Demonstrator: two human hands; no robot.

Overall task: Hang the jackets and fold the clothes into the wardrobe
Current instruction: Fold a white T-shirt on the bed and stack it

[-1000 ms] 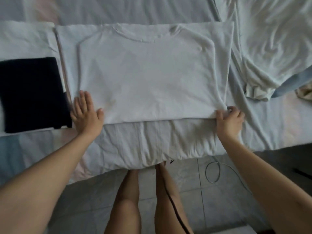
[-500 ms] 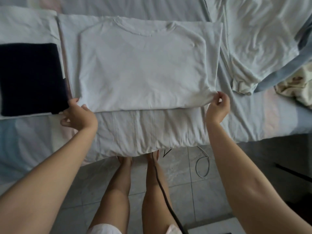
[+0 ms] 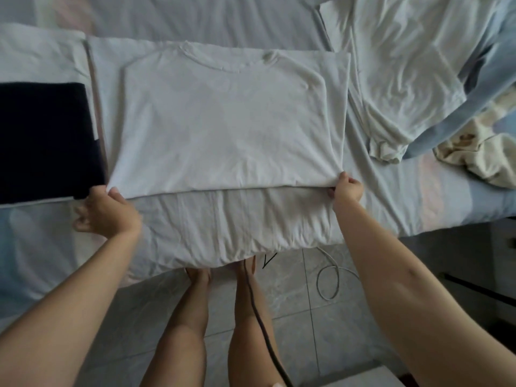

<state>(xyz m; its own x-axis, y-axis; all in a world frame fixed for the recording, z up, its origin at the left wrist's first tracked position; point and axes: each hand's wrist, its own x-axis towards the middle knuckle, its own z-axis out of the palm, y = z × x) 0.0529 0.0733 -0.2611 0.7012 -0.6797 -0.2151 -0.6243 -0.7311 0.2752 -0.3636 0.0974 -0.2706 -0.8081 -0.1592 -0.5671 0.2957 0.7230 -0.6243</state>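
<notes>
You had the white T-shirt (image 3: 223,121) lying flat on the bed (image 3: 418,196), with its collar away from you. Your left hand (image 3: 107,210) pinched its near left corner, thumb on top and fingers curled beneath. Your right hand (image 3: 347,189) gripped the near right corner. A folded dark garment (image 3: 47,141) lay just beside the T-shirt on your left, and a crumpled white shirt (image 3: 405,65) lay to its right.
</notes>
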